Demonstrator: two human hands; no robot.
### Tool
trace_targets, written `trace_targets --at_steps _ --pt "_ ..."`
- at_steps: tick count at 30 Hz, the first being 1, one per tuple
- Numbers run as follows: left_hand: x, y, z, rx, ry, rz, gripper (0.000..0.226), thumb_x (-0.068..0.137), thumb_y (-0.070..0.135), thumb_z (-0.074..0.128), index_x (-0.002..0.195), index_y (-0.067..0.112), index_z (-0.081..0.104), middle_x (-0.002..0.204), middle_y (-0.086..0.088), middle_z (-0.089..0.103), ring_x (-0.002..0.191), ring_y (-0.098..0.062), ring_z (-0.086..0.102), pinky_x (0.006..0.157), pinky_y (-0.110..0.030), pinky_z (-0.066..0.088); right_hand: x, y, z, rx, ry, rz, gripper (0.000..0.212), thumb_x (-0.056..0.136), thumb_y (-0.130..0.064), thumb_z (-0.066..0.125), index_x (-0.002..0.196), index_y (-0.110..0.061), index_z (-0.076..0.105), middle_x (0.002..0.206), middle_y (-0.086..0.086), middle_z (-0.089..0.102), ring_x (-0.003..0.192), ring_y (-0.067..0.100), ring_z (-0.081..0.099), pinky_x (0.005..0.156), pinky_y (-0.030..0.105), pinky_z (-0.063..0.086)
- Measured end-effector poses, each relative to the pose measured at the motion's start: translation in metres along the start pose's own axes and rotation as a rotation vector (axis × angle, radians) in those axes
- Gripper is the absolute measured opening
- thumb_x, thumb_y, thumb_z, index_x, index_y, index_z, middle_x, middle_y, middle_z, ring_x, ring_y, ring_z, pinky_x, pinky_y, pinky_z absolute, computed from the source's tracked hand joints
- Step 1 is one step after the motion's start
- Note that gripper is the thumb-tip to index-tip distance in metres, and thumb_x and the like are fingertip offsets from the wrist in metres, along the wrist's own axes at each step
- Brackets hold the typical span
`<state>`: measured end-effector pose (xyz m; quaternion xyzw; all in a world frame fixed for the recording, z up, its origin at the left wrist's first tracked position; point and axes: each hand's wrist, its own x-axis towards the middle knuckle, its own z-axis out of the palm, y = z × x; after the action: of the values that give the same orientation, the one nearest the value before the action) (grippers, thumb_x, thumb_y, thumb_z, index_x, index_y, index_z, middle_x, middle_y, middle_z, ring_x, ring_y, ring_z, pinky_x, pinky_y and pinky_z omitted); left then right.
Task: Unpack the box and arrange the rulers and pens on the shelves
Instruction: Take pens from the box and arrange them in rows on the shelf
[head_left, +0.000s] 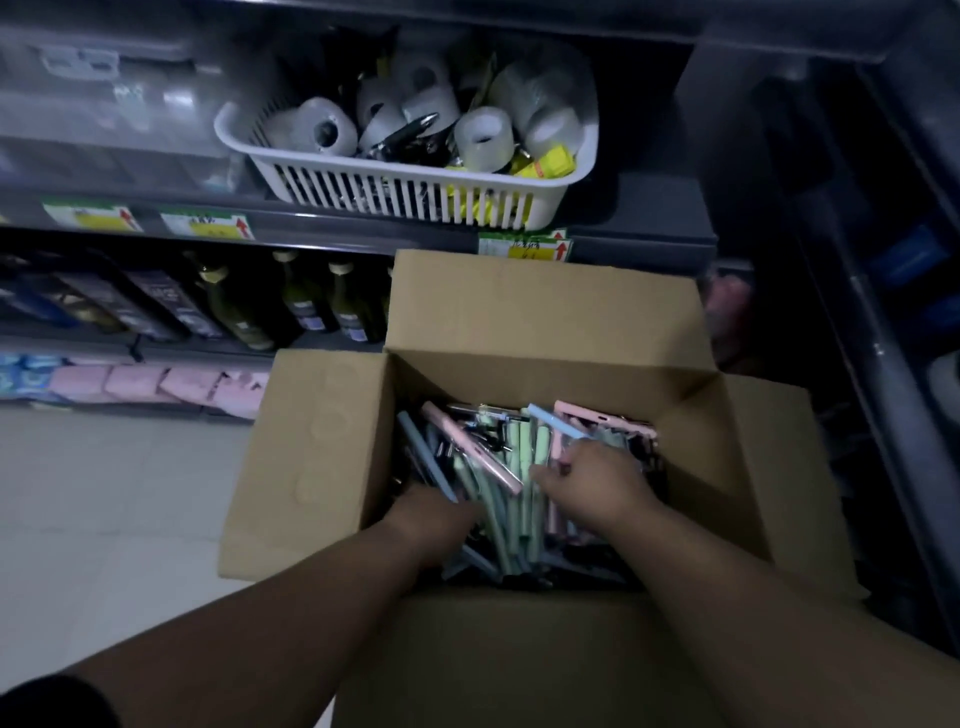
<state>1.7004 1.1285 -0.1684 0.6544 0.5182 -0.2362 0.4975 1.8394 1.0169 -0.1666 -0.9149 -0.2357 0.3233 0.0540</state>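
Left hand, right hand inside box

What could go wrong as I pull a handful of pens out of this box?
1. The pens lie loose and crossed in the box; a handful lifted by the right hand may shed some onto the floor.
2. The left hand is buried among them, its fingers hidden, so its hold is uncertain.
3. The white basket on the shelf above is already piled with tape rolls; pens added there could slide off.

White basket holds tape rolls; bottles below.
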Motion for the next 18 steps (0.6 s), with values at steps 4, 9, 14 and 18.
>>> trace_targets --at_steps 4,9,14,18 --pt "-0.001 0.008 0.008 -0.037 0.142 -0.04 0.064 0.087 0.038 0.058 0.134 0.0 0.036 0.129 -0.018 0.052 0.114 -0.032 0.056 0.09 -0.033 0.049 0.002 -0.014 0.008 0.209 -0.032 0.06 0.073 0.078 -0.067 0.063 0.12 -0.01 0.046 0.104 0.006 0.06 0.06 0.011 0.054 0.046 0.022 0.032" --pt "0.005 0.013 0.013 -0.233 0.365 -0.001 0.068 0.084 0.04 0.062 0.136 0.006 0.033 0.132 -0.018 0.048 0.117 -0.036 0.052 0.096 -0.04 0.047 0.001 -0.022 0.009 0.384 -0.057 0.17 0.085 0.075 -0.06 0.071 0.127 -0.001 0.041 0.092 0.008 0.064 0.062 0.011 0.06 0.036 0.017 0.033" --pt "0.014 0.019 0.019 -0.3 0.41 0.015 0.059 0.088 0.038 0.059 0.132 0.005 0.037 0.132 -0.016 0.051 0.118 -0.033 0.053 0.099 -0.039 0.045 0.006 -0.029 0.02 0.479 -0.154 0.178 0.055 0.073 -0.043 0.079 0.107 -0.007 0.055 0.091 0.007 0.065 0.07 0.021 0.064 0.051 0.026 0.047" --pt "0.024 0.022 0.021 -0.255 0.365 0.016 0.075 0.089 0.044 0.057 0.146 0.007 0.027 0.141 -0.014 0.045 0.125 -0.032 0.047 0.102 -0.037 0.042 0.008 -0.026 0.019 0.505 -0.189 0.179 0.048 0.077 -0.022 0.075 0.116 -0.004 0.052 0.095 0.009 0.061 0.071 0.019 0.059 0.051 0.023 0.043"
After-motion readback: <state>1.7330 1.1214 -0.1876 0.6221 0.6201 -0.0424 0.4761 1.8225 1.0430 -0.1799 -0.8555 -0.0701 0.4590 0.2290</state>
